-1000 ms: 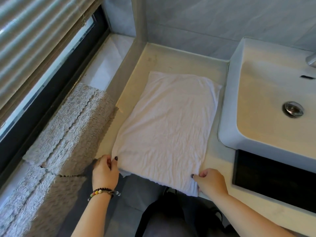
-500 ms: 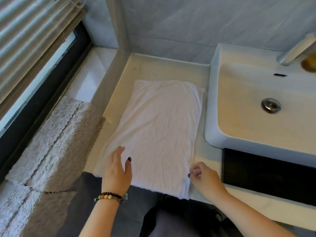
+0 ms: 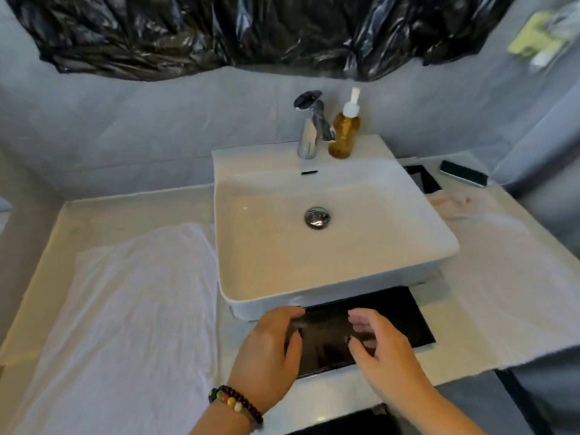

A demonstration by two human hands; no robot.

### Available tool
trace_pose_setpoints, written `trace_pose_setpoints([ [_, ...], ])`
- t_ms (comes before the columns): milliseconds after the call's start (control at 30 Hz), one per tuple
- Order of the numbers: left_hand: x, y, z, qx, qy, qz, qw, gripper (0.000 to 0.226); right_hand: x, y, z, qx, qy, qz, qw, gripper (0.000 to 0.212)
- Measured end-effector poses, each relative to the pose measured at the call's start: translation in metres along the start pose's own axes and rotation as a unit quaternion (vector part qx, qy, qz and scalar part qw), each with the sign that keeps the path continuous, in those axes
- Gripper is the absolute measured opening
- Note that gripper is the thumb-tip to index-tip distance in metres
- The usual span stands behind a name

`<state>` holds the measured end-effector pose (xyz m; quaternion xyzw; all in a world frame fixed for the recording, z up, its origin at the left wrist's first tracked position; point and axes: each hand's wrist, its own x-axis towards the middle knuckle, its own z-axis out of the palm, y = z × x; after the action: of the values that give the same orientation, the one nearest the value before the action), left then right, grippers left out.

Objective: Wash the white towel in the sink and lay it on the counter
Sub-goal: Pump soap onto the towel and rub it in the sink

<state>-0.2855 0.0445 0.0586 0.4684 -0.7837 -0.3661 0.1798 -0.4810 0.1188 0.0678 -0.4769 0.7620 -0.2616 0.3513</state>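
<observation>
Neither grip holds anything: left hand (image 3: pixel 266 350) and right hand (image 3: pixel 381 353) hover, fingers loosely curled, over the black panel (image 3: pixel 398 312) below the sink (image 3: pixel 314 265). White towel (image 3: pixel 125 309) lies flat on the table (image 3: pixel 489 296), left of them.

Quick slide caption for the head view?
White towel spread flat on the counter left of the sink; both hands empty.

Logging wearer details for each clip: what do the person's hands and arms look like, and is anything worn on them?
Both forearms are bare, with no sleeves in view. The left hand has a beaded bracelet at the wrist: dark beads with a few coloured ones. Its nails look dark-painted. The right hand shows no jewellery.
</observation>
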Motion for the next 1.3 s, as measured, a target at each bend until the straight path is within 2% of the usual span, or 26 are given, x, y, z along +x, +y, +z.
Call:
trace_pose_setpoints([
  [433, 0.123, 0.199, 0.202, -0.064, -0.119, -0.051, 0.99, 0.024, 0.03, 0.173, -0.244, 0.039, 0.077, 0.019, 0.996, 0.029],
  [567, 0.158, 0.229, 0.26, -0.101, -0.155, -0.127, 0.974, 0.032, 0.06, 0.22, -0.298, 0.023, 0.078, 0.056, 0.995, 0.024],
  [667, 0.189, 0.238, 0.298, -0.113, -0.14, -0.201, 0.963, 0.049, 0.101, 0.251, -0.322, 0.01, 0.074, 0.1, 0.992, 0.023],
  [767, 0.22, 0.238, 0.326, -0.122, -0.092, -0.298, 0.942, 0.061, 0.145, 0.279, -0.341, -0.024, 0.074, 0.15, 0.986, 0.04],
  [867, 0.234, 0.234, 0.345, -0.067, -0.06, -0.384, 0.919, 0.069, 0.173, 0.309, -0.355, -0.049, 0.102, 0.245, 0.963, 0.051],
  [933, 0.233, 0.236, 0.353, -0.049, -0.029, -0.412, 0.909, 0.069, 0.181, 0.331, -0.359, -0.078, 0.104, 0.311, 0.942, 0.057],
  [1000, 0.227, 0.238, 0.359, -0.099, 0.002, -0.428, 0.899, 0.066, 0.182, 0.346, -0.36, -0.109, 0.095, 0.354, 0.924, 0.059],
  [1100, 0.224, 0.239, 0.364, -0.167, 0.013, -0.464, 0.87, 0.051, 0.179, 0.36, -0.358, -0.128, 0.123, 0.353, 0.918, 0.059],
  [1200, 0.225, 0.242, 0.363, -0.193, -0.042, -0.451, 0.87, 0.01, 0.179, 0.365, -0.358, -0.038, 0.131, 0.36, 0.923, 0.061],
  [1233, 0.224, 0.244, 0.364, -0.194, -0.065, -0.442, 0.873, 0.018, 0.177, 0.362, -0.357, -0.01, 0.112, 0.359, 0.927, 0.058],
  [1300, 0.223, 0.25, 0.364, -0.189, -0.106, -0.397, 0.892, 0.009, 0.171, 0.356, -0.35, 0.019, 0.059, 0.328, 0.943, 0.043],
])
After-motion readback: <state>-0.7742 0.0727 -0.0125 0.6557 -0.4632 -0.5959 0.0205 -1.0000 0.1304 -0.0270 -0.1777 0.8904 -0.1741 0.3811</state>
